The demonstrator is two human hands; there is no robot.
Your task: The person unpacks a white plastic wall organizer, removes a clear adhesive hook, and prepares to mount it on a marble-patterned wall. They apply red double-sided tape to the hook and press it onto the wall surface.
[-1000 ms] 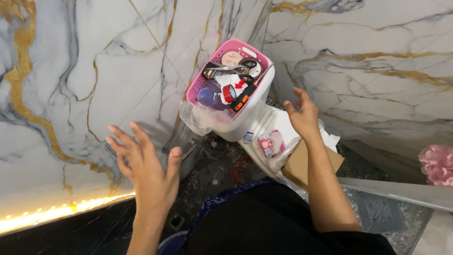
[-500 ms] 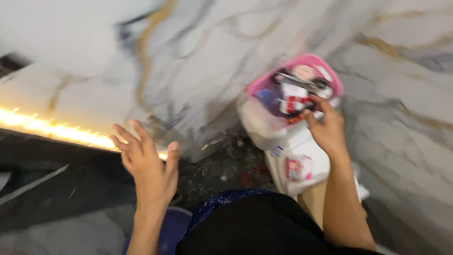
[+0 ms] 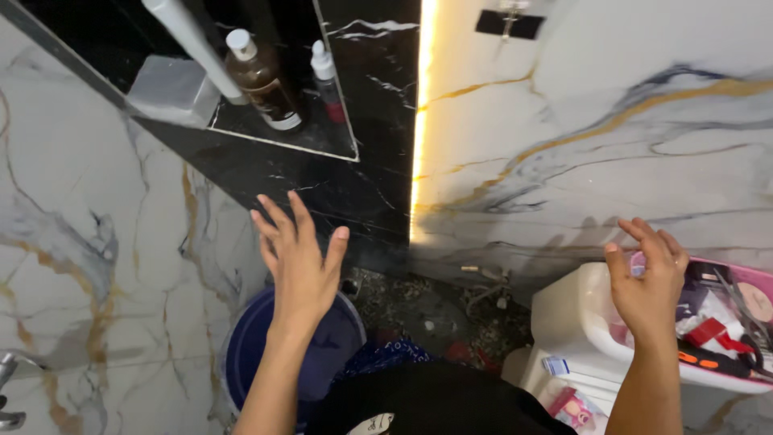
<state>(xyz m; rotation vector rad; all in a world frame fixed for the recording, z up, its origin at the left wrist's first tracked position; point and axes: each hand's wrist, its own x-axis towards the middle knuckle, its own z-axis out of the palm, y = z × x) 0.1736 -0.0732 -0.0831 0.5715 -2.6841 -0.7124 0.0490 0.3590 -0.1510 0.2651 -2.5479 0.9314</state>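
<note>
My left hand (image 3: pixel 299 259) is raised with fingers spread and holds nothing; it hovers in front of the black marble wall, above a blue bucket (image 3: pixel 322 358). My right hand (image 3: pixel 646 286) is also empty, fingers loosely curled, just over the left rim of a pink tray (image 3: pixel 737 379) filled with small tools and packets. The tray rests on a white plastic container (image 3: pixel 568 322) at the lower right.
A recessed black wall shelf (image 3: pixel 282 137) at top holds a brown bottle (image 3: pixel 262 80), a small red dropper bottle (image 3: pixel 326 80) and a white block (image 3: pixel 173 89). A vertical light strip (image 3: pixel 420 113) glows beside it. A metal tap (image 3: pixel 6 387) shows at lower left. Speckled floor lies between bucket and container.
The view has swung left and up, bringing the wall shelf and bucket into sight. The tray now sits at the far right. My right hand has drawn back from the tray's contents to its rim.
</note>
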